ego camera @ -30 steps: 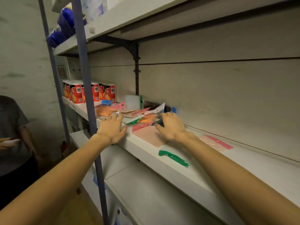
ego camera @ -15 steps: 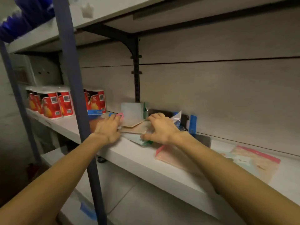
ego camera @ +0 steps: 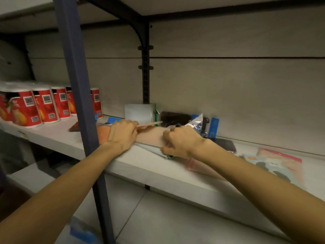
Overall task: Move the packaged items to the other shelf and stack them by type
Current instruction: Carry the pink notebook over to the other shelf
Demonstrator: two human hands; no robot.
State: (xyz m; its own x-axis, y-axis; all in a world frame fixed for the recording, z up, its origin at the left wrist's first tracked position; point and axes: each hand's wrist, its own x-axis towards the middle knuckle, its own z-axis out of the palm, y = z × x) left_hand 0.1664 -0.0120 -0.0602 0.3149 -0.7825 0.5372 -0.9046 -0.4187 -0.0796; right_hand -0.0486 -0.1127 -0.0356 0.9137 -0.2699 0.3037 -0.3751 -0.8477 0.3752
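Note:
A loose pile of flat plastic packets [ego camera: 150, 138], pinkish and orange, lies on the white shelf [ego camera: 58, 138]. My left hand [ego camera: 122, 134] grips the pile's left end, fingers curled over a thin pink packet. My right hand [ego camera: 181, 141] grips the pile's right end, with a green-edged packet corner showing under its fingers. Behind the pile stand a white box [ego camera: 139, 112], a dark packet [ego camera: 175, 118] and blue-carded clear packets [ego camera: 213, 126]. More flat packets [ego camera: 279, 162] with pink tops lie on the shelf to the right.
A dark blue upright post [ego camera: 77, 85] stands in front of my left arm. Red and white cylindrical packages [ego camera: 44, 106] fill the shelf's left part. A black bracket [ego camera: 146, 67] runs up the back wall. A lower white shelf [ego camera: 158, 217] lies beneath.
Both hands have closed in on the pile from its two ends, and the fingers have curled round the packets. The view has moved nearer and to the left.

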